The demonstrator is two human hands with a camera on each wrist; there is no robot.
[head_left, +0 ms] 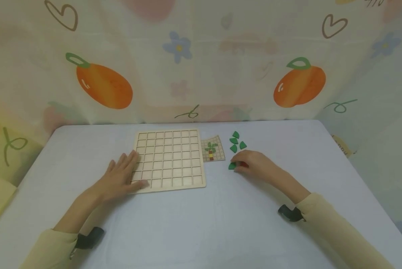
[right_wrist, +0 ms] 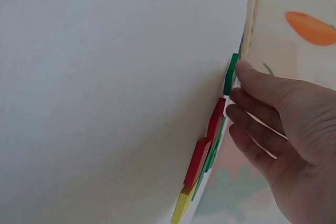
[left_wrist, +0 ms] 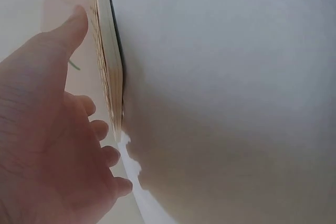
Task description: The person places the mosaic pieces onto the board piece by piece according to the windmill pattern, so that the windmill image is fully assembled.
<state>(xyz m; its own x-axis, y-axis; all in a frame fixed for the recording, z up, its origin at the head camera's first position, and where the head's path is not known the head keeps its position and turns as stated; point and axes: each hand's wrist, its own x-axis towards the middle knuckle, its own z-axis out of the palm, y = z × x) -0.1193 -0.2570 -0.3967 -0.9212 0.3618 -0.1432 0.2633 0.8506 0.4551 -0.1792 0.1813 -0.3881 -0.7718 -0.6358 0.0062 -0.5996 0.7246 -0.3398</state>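
A light wooden grid board [head_left: 168,158] lies on the white table. My left hand [head_left: 120,175] is spread over its left edge, fingers extended and thumb on the near left corner; the left wrist view shows the same hand [left_wrist: 58,129] beside the board's edge [left_wrist: 107,51]. To the right of the board, my right hand [head_left: 258,164] pinches a green quarter-round tile [head_left: 232,166] at table level between thumb and fingers. The right wrist view shows this green tile [right_wrist: 231,74] at the fingertips, with a red tile [right_wrist: 198,161] and a yellow tile [right_wrist: 182,204] near the hand.
A small pattern card [head_left: 214,148] with a plant design lies against the board's right edge. Several loose green tiles [head_left: 233,141] lie farther back, right of the card. A printed curtain [head_left: 201,74] hangs behind the table's [head_left: 187,231] far edge.
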